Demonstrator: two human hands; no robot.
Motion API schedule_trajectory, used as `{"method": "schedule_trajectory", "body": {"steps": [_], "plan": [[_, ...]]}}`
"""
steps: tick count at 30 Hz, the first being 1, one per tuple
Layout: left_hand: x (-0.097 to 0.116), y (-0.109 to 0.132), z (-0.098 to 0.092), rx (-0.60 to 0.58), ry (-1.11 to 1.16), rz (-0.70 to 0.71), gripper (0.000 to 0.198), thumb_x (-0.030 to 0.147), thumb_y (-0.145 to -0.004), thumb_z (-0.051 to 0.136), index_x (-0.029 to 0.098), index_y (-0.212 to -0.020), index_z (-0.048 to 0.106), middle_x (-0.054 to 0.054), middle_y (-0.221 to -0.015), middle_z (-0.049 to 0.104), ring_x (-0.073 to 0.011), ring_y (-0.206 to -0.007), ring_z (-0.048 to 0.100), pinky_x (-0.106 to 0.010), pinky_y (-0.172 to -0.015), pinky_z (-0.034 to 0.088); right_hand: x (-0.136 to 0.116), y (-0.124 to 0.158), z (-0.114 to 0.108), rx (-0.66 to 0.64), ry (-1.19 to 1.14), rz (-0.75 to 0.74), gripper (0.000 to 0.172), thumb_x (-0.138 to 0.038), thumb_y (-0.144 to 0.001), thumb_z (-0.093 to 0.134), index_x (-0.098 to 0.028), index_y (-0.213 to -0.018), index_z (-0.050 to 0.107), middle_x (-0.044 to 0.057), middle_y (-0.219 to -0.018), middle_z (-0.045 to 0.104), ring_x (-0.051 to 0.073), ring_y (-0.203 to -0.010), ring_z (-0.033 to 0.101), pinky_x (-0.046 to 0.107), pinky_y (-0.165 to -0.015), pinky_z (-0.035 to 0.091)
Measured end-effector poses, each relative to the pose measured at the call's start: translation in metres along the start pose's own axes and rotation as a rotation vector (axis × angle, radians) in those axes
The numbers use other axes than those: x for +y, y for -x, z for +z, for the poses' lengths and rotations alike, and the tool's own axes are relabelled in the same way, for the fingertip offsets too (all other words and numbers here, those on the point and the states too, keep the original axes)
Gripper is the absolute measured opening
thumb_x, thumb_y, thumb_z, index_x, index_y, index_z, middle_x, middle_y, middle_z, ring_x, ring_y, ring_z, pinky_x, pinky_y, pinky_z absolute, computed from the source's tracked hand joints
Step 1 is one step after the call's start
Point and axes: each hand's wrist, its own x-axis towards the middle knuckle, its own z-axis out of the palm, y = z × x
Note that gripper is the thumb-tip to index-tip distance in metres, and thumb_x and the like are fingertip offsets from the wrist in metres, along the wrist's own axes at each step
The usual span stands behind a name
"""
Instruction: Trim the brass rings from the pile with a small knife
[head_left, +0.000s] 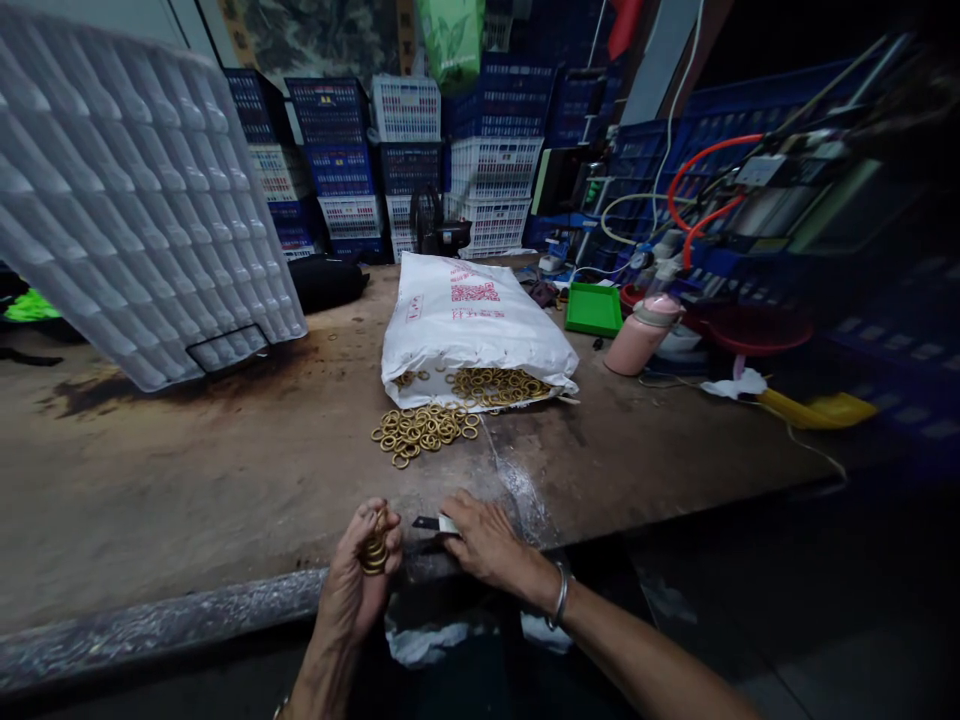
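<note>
A short stack of brass rings (373,552) sat clamped in the left grip (358,580), the fingers curled shut around it with the thumb pressing from above, right at the near edge of the tabletop (187,500). Just to the right of that grip, the right grip (484,540) lay palm down on the tabletop, its fingers closed over a small dark tool with a pale tip (435,523) that pointed back toward the ring stack; a metal bangle (559,596) circled that wrist. Under and just beyond the right grip lay a sheet of clear plastic film (517,480), crinkled and shiny.

Further out, ahead of both grips, a loose pile of brass rings (422,428) lay spread on the tabletop, touching the mouth of a white sack (469,325) that lay on its side with more rings (499,385) showing inside the opening. Beyond the right grip and off to its right stood a pink bottle (641,335), tilted, beside a green tray (593,308), with a yellow scoop (817,410) further right. Far out to the left of the left grip, a white moulded tray (127,190) leaned upright. Behind everything, blue and white crates (450,150) stood stacked.
</note>
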Motion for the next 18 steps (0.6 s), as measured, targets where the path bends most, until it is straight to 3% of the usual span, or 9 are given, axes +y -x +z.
{"method": "schedule_trajectory", "body": {"steps": [5,9,10,13,18], "plan": [[-0.003,0.0,-0.009,0.039,0.08,-0.088,0.01,0.016,-0.065,0.066,0.013,-0.072,0.059,-0.004,-0.073,0.061,-0.0108,-0.061,0.056,-0.016,-0.042,0.04,0.005,-0.003,-0.001,0.005,-0.05,0.008,0.016,-0.014,-0.076,0.045,-0.018,-0.092,0.048,0.003,-0.089,0.053,0.014,-0.073,0.048,0.024,-0.062,0.03],[-0.019,0.006,-0.004,0.112,-0.007,-0.132,0.012,0.018,-0.065,0.068,0.014,-0.071,0.058,-0.003,-0.073,0.061,-0.0122,-0.063,0.059,-0.016,-0.041,0.04,0.01,-0.011,0.001,0.088,-0.283,0.065,0.004,-0.016,-0.078,0.045,-0.018,-0.079,0.048,-0.002,-0.067,0.049,0.011,-0.06,0.044,0.022,-0.057,0.028],[-0.024,0.008,0.0,0.111,-0.052,-0.134,0.015,0.021,-0.065,0.069,0.014,-0.072,0.057,-0.002,-0.071,0.061,-0.0117,-0.061,0.058,-0.016,-0.04,0.04,0.009,-0.013,0.001,0.12,-0.353,0.085,0.007,-0.02,-0.08,0.044,-0.018,-0.074,0.047,-0.004,-0.062,0.047,0.01,-0.058,0.042,0.021,-0.055,0.028],[-0.036,0.013,0.01,0.064,-0.214,-0.076,0.023,0.033,-0.065,0.069,0.016,-0.074,0.056,0.002,-0.062,0.056,-0.0089,-0.052,0.053,-0.014,-0.035,0.034,0.002,-0.016,0.0,0.184,-0.526,0.093,0.02,-0.028,-0.084,0.04,-0.019,-0.066,0.043,-0.005,-0.057,0.042,0.009,-0.054,0.038,0.02,-0.052,0.028],[-0.049,0.015,0.017,-0.001,-0.446,0.016,0.028,0.044,-0.068,0.063,0.018,-0.074,0.053,0.007,-0.053,0.047,-0.0043,-0.038,0.037,-0.013,-0.033,0.024,-0.015,-0.015,-0.001,0.205,-0.643,0.042,0.018,-0.026,-0.083,0.038,-0.019,-0.067,0.042,-0.005,-0.058,0.043,0.01,-0.055,0.04,0.02,-0.053,0.029]]}}
